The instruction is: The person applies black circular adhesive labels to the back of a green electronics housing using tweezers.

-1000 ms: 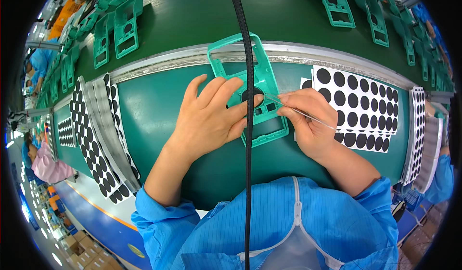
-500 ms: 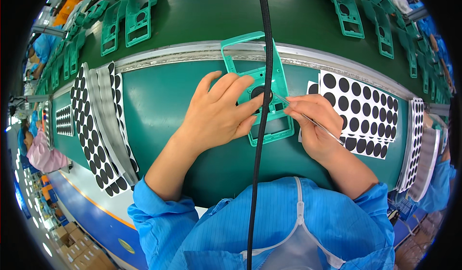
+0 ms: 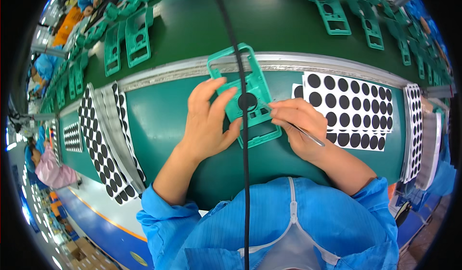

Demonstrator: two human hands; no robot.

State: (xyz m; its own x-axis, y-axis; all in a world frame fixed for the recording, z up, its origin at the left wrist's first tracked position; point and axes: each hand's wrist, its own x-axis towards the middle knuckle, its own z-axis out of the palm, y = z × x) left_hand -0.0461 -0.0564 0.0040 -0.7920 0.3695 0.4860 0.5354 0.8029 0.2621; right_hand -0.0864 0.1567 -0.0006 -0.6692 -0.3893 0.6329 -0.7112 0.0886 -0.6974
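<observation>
In front of me on the green work surface lies a green plastic housing [image 3: 257, 88] with an open frame at its far end. A round black sticker [image 3: 249, 102] covers the circular area in its middle, partly crossed by a dark cord. My left hand [image 3: 207, 121] grips the housing's left side, its thumb and fingers spread along the edge. Tweezers [image 3: 308, 136] are pinched in my right hand [image 3: 301, 124], their tips close to the housing's right edge beside the sticker.
Sheets of round black stickers [image 3: 356, 99] lie to the right, with more sticker sheets [image 3: 98, 147] at the left. Beyond a metal rail [image 3: 168, 72], several green housings [image 3: 138, 39] rest on a green conveyor belt [image 3: 207, 24]. The black cord [image 3: 246, 173] hangs across the view.
My left fingers have drawn back from the housing's middle to its left side, uncovering the black sticker. My right hand keeps the tweezers, their tips now a little away from the round area.
</observation>
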